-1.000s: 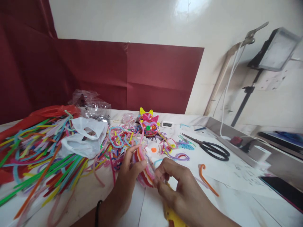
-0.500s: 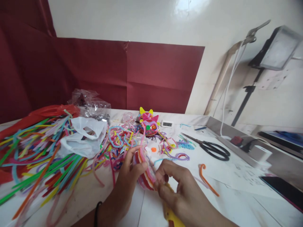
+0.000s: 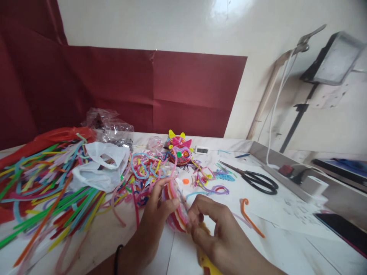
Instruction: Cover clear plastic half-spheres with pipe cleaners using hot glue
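Note:
A round, striped piece made of pipe cleaners (image 3: pixel 177 208) in pink, red, orange and white is held on edge over the table. My left hand (image 3: pixel 153 217) is closed around its left side, thumb on the near face and fingers behind. At the lower right rim, my right hand (image 3: pixel 213 227) pinches the piece between thumb and fingers; the exact contact is partly hidden. Below the right hand shows a yellow object (image 3: pixel 210 263), mostly covered, so I cannot tell its kind. Behind the hands lies a tangle of loose pipe cleaners (image 3: pixel 146 166).
Straight pipe cleaners (image 3: pixel 57 208) spread at left beside a white plastic bag (image 3: pixel 103 172). Finished colourful faces (image 3: pixel 180 151) stand at the back by a small digital display (image 3: pixel 202 150). Black-handled scissors (image 3: pixel 255 179), a curled orange pipe cleaner (image 3: pixel 250 219) and a phone (image 3: pixel 344 231) lie right.

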A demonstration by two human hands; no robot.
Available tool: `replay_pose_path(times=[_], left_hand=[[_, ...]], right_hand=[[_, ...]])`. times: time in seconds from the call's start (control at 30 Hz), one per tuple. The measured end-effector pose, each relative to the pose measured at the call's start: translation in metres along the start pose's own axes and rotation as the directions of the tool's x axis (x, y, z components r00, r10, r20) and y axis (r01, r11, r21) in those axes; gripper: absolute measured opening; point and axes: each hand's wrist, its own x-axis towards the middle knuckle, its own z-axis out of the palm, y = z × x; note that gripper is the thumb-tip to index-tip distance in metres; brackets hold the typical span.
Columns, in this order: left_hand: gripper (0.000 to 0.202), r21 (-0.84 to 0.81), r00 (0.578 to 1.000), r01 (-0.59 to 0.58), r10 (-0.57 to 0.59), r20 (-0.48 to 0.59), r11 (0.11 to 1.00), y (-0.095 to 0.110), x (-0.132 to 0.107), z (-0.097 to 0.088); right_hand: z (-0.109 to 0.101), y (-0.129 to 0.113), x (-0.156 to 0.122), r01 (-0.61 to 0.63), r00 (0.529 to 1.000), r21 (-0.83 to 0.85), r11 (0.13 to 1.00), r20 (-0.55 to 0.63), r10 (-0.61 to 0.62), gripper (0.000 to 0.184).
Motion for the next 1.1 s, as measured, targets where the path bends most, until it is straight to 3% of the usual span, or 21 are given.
replay_pose_path(times=[0.63, 1.1], left_hand=[[0.046, -0.013, 1.000, -0.020, 0.020, -0.001, 1.000, 0.0008, 0.0024, 0.0015], [0.049, 0.001, 1.000, -0.006, 0.006, 0.011, 1.000, -0.0003, 0.0025, -0.0006]], right_hand=[[-0.0081, -0.0052, -0.0034, -0.119, 0.989, 0.006, 0.993, 0.089, 0.118, 0.007], [-0.0066, -0.0030, -0.0043, 0.001, 0.998, -0.082, 0.997, 0.056, 0.004, 0.012]])
